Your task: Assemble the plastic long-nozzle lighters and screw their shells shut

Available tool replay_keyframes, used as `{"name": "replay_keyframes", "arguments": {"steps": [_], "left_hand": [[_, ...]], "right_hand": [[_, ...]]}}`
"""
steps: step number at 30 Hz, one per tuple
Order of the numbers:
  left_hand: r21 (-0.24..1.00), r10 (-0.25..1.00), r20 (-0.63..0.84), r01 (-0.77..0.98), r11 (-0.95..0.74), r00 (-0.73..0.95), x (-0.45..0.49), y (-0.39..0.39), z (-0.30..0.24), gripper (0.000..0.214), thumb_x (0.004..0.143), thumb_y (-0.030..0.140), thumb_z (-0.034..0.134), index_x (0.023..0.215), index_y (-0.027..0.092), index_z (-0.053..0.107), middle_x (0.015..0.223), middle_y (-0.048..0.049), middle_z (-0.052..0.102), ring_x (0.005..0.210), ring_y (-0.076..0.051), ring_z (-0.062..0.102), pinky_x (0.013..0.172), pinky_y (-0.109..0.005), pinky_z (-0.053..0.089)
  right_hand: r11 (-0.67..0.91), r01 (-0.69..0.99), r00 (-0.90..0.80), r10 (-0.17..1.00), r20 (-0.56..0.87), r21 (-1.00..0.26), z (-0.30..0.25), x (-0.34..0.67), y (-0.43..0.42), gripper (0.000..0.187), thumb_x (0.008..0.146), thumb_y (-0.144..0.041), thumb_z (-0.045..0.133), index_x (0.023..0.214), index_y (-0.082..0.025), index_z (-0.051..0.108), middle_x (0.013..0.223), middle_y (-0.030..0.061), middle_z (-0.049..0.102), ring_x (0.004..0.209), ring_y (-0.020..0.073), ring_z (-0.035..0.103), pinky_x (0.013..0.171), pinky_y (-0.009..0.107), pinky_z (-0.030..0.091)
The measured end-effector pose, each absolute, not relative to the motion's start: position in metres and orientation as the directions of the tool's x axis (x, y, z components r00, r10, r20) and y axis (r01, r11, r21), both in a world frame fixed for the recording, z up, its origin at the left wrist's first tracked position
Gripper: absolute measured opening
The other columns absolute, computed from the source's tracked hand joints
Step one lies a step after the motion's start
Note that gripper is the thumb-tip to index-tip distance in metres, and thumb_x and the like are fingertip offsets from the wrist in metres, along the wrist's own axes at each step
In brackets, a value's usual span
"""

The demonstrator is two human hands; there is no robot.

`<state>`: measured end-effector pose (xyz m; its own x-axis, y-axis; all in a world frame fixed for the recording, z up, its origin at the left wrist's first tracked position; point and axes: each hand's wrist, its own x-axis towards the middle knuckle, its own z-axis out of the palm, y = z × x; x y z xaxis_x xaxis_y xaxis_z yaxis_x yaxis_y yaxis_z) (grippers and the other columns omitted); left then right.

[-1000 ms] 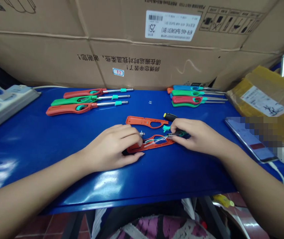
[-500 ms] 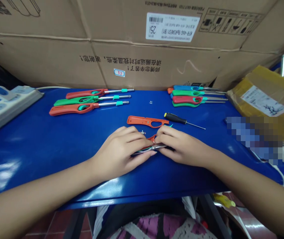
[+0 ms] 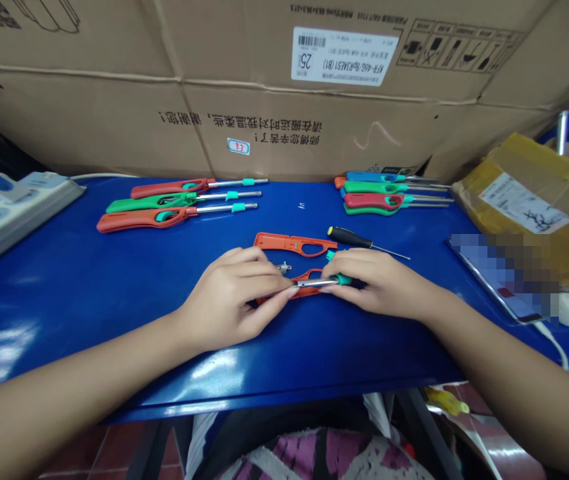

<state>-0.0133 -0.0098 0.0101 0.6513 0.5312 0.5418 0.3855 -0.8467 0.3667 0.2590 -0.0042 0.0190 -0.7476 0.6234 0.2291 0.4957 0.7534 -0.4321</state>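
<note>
An open orange lighter shell half (image 3: 309,275) lies on the blue table (image 3: 114,280) between my hands. My left hand (image 3: 237,297) is closed, its fingertips pinching the near end of a thin metal tube (image 3: 314,283) over the shell. My right hand (image 3: 379,280) is closed on the tube's other end, where a teal collar shows. The second orange shell half (image 3: 294,243) lies just behind. A black-handled screwdriver (image 3: 359,239) with a yellow cap rests to its right, beyond my right hand.
Three assembled lighters (image 3: 174,200) lie at the back left, several more lighters (image 3: 389,193) at the back right. Cardboard boxes (image 3: 264,87) wall the rear. A power strip (image 3: 9,207) sits far left; a phone (image 3: 504,273) and a yellow parcel (image 3: 529,200) lie on the right.
One second ago my right hand held the screwdriver at the shell; it set it down behind. Both hands then closed on the metal tube, and my right hand has drawn slightly rightward.
</note>
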Motion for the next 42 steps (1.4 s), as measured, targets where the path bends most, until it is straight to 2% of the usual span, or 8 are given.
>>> {"name": "replay_keyframes", "arguments": {"steps": [8, 14, 30, 42], "left_hand": [[0.375, 0.533, 0.574, 0.379, -0.846, 0.622, -0.017, -0.01, 0.013, 0.007, 0.09, 0.017, 0.068, 0.089, 0.018, 0.075, 0.083, -0.0022, 0.076, 0.075, -0.017, 0.062, 0.072, -0.034, 0.047], [0.393, 0.542, 0.578, 0.374, -0.84, 0.61, -0.016, -0.007, 0.012, 0.006, 0.089, 0.016, 0.069, 0.091, 0.017, 0.074, 0.088, -0.0026, 0.077, 0.077, -0.017, 0.065, 0.073, -0.033, 0.048], [0.359, 0.522, 0.596, 0.379, -0.853, 0.611, -0.015, -0.005, 0.007, 0.011, 0.09, 0.02, 0.072, 0.099, 0.015, 0.076, 0.086, -0.0032, 0.076, 0.077, -0.016, 0.068, 0.072, -0.032, 0.049], [0.362, 0.535, 0.59, 0.395, -0.844, 0.604, -0.014, -0.004, 0.007, 0.014, 0.092, 0.024, 0.072, 0.103, 0.016, 0.076, 0.088, -0.0029, 0.078, 0.078, -0.015, 0.07, 0.072, -0.03, 0.05]], "right_hand": [[0.718, 0.571, -0.711, 0.675, 0.197, -0.398, 0.022, 0.274, 0.003, 0.008, 0.097, -0.025, 0.061, 0.096, -0.02, 0.066, 0.092, 0.0032, 0.073, 0.085, 0.0171, 0.067, 0.082, 0.03, 0.049], [0.689, 0.542, -0.693, 0.69, 0.209, -0.48, 0.022, 0.28, 0.007, 0.012, 0.098, -0.028, 0.06, 0.096, -0.018, 0.068, 0.091, 0.0033, 0.073, 0.081, 0.0153, 0.067, 0.075, 0.026, 0.049], [0.717, 0.531, -0.696, 0.673, 0.249, -0.453, 0.021, 0.275, 0.004, 0.01, 0.098, -0.024, 0.059, 0.096, -0.018, 0.066, 0.09, 0.0025, 0.071, 0.081, 0.0141, 0.066, 0.075, 0.025, 0.048], [0.73, 0.536, -0.698, 0.666, 0.265, -0.424, 0.022, 0.272, -0.001, 0.011, 0.098, -0.028, 0.06, 0.103, -0.02, 0.066, 0.098, 0.0025, 0.073, 0.09, 0.015, 0.068, 0.083, 0.025, 0.05]]}}
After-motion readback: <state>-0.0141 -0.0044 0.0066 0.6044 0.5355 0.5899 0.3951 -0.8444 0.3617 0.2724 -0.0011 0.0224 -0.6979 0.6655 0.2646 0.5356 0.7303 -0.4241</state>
